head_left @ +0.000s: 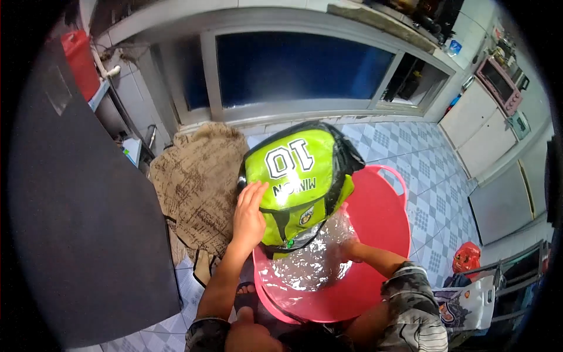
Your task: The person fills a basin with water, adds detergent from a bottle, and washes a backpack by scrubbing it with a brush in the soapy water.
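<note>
A lime-green and black backpack with "10" and "MINION" on it rests tilted on the far left rim of a red tub. Its lower end reaches down towards the water in the tub. My left hand lies against the near left side of the backpack, with fingers stretched out over the green surface. My right hand dips into the rippling water near the backpack's lower end. The water and glare hide its fingers, and I cannot make out whether it holds anything.
A brown patterned mat lies left of the backpack. A dark flat panel takes up the left side. Behind stands a low cabinet with dark glass doors. White cupboards, a red bag and a printed bag are on the right.
</note>
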`<state>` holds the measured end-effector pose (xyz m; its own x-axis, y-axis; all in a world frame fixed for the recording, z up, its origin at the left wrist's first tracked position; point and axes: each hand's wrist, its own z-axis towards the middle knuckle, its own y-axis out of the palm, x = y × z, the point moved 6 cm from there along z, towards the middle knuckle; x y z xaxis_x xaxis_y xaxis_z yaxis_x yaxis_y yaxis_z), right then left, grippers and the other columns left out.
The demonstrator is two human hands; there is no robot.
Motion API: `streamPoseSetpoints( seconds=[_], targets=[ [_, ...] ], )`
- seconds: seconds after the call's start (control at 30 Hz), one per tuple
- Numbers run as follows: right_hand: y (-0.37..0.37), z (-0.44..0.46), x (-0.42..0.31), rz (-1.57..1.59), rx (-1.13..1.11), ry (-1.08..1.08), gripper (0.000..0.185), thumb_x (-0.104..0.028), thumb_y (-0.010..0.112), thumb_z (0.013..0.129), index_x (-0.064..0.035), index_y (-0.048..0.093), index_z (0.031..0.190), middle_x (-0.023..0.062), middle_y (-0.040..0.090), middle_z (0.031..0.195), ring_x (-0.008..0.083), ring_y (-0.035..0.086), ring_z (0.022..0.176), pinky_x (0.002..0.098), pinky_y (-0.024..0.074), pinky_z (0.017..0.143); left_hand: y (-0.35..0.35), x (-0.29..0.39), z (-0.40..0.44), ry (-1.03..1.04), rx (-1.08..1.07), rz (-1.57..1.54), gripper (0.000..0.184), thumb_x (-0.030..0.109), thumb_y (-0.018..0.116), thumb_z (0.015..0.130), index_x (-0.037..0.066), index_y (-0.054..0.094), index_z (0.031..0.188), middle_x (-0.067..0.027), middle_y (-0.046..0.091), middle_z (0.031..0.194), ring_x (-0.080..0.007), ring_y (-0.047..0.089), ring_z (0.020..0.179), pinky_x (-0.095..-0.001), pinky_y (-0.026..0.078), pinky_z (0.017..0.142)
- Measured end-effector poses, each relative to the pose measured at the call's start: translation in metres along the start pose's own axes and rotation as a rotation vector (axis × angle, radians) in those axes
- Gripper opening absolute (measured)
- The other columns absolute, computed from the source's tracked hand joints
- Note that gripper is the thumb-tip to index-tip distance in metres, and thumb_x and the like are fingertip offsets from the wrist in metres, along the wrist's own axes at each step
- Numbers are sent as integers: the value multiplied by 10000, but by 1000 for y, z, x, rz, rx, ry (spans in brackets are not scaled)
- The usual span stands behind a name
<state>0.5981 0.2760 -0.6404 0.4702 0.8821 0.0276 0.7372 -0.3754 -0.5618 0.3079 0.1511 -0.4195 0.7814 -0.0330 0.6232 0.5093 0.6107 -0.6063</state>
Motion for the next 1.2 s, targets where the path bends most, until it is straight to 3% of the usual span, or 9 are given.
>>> streamPoseSetpoints(
  seconds=[0.33, 0.47, 0.67, 0.8, 0.87, 0.93, 1.0, 1.1, 1.2],
  targets=[
    [-113, -156, -28, 7, 958, -1, 441, -400, 687, 676, -75, 605, 963, 140, 619, 902, 311, 585, 886, 423, 478, 763, 7, 3, 4, 145, -92, 367, 526, -74, 471, 724, 41, 482, 1237, -162, 515, 1234, -324, 469, 1165, -412, 421, 929],
    [-125, -200, -17, 382, 1162, 45, 381, -334, 696, 661, -44, 613, 894, 177, 610, 879, 345, 602, 836, 438, 489, 735, 19, -6, 13, 228, -375, 856, 424, 80, 428, 822, 31, 428, 1243, -136, 567, 1136, -269, 649, 741, -378, 516, 632],
    [-102, -218, 3, 975, 1049, 275, 297, -206, 667, 687, 10, 598, 879, 209, 634, 784, 332, 643, 764, 412, 524, 668, 22, -8, 24, 31, -604, 798, 568, 49, 512, 765, 29, 368, 1314, -182, 495, 1251, -310, 601, 986, -395, 497, 799],
    [-47, -133, 17, 2103, 530, -41, 98, 0, 516, 757, -13, 576, 834, 151, 567, 939, 320, 583, 915, 476, 573, 698, 12, -17, 26, -98, -526, 469, 643, -12, 497, 687, 38, 415, 1323, -232, 467, 1286, -347, 507, 1140, -355, 420, 943],
    [-48, -136, -4, 2236, 407, -59, 209, 48, 470, 771, 0, 532, 965, 178, 520, 1078, 347, 540, 1012, 486, 575, 720, 5, -30, 34, -228, -502, 117, 550, -42, 476, 675, 19, 549, 1216, -213, 586, 1143, -304, 542, 1109, -341, 436, 903],
    [-52, -117, -9, 2228, 254, -61, 249, 54, 435, 817, 24, 474, 1061, 181, 524, 1101, 355, 545, 1017, 479, 576, 754, 2, -49, 51, -351, -406, -251, 431, -84, 421, 726, 14, 648, 1079, -94, 650, 911, -164, 576, 604, -289, 467, 536],
    [-61, -98, -8, 2238, 144, -57, 251, 43, 432, 835, 52, 467, 1084, 192, 522, 1113, 342, 544, 1028, 458, 578, 762, -6, -58, 56, -673, -467, -346, 353, -61, 451, 774, -7, 637, 1069, -94, 639, 873, -137, 520, 498, -277, 430, 457],
    [-79, -87, -12, 2187, 97, -112, 267, 24, 433, 852, 64, 461, 1115, 206, 515, 1125, 335, 542, 1040, 441, 580, 765, -7, -56, 59, -756, -440, -347, 382, 2, 499, 818, -10, 531, 1199, -117, 630, 870, -149, 542, 543, -294, 456, 477],
    [-81, -69, -7, 1938, 19, -153, 321, -82, 434, 894, 22, 421, 1197, 226, 586, 1040, 322, 652, 774, 398, 589, 582, -5, -66, 57, -804, -360, -212, 527, 53, 530, 839, 12, 358, 1336, -140, 619, 893, -157, 555, 562, -302, 480, 481]
  ],
)
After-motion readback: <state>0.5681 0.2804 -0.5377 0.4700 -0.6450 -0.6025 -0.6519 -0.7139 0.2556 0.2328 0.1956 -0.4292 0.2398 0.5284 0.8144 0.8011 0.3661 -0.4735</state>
